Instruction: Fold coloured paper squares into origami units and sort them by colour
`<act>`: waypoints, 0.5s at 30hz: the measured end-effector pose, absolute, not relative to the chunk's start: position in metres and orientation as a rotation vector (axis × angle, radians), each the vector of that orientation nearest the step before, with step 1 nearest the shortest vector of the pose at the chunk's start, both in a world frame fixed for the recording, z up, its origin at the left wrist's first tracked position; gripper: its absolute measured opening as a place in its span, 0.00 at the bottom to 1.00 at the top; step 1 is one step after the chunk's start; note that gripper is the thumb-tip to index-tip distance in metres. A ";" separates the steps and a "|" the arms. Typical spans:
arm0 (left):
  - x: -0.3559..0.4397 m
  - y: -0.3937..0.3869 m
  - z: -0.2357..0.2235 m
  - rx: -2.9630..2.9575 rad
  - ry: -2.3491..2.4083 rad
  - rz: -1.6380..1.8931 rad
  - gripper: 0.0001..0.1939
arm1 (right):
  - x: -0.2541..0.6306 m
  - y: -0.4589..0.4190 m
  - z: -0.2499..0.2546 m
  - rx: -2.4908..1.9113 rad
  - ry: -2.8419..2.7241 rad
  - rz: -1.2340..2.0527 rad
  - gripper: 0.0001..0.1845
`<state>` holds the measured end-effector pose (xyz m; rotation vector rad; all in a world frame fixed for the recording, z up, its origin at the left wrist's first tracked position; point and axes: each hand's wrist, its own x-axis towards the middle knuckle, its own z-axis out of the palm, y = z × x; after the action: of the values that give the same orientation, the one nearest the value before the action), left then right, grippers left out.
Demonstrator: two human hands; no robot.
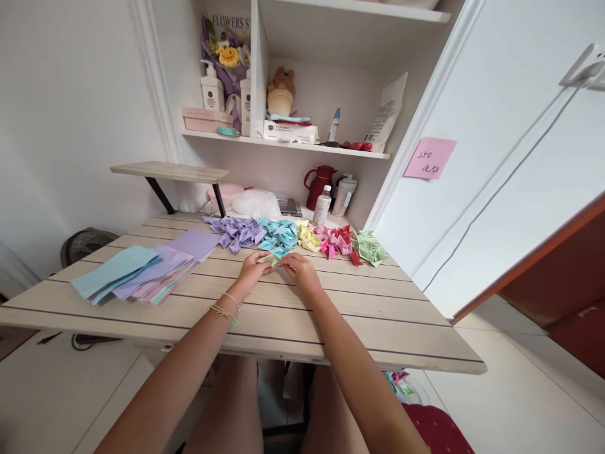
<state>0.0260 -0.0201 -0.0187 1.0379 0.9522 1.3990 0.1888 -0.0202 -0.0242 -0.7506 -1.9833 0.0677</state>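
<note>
Slatted wooden table point(387, 309), pointed folded-paper pieces point(278, 236), left hand point(252, 270) and right hand point(303, 273) pinching creased green paper point(269, 259)

On the pale slatted wooden desk point(378, 321), the left hand's grip point(253, 270) and the right hand's grip point(302, 272) hold a small light-green folded paper point(269, 259) just in front of the heap of blue folded-paper pieces point(278, 237). Left of that heap lie purple folded-paper pieces point(239, 233); right of it, pale-yellow folded-paper pieces point(308, 238).

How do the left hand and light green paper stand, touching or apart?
Touching. The head view shows the light green paper held in the left hand, among its fingers.
</note>
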 end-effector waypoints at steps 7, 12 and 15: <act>0.026 -0.019 -0.018 1.072 0.974 1.408 0.16 | 0.188 -0.020 -0.025 -0.758 -1.998 0.081 0.09; 0.027 -0.021 -0.014 1.057 0.957 1.379 0.13 | 0.190 -0.020 -0.023 -0.804 -1.936 0.079 0.09; 0.027 -0.023 -0.014 1.040 0.967 1.391 0.11 | 0.190 -0.021 -0.022 -0.804 -1.944 0.075 0.09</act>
<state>0.0267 -0.0225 -0.0136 1.0396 0.9671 1.3909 0.1905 -0.0210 -0.0218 -0.8044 -1.9441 0.0746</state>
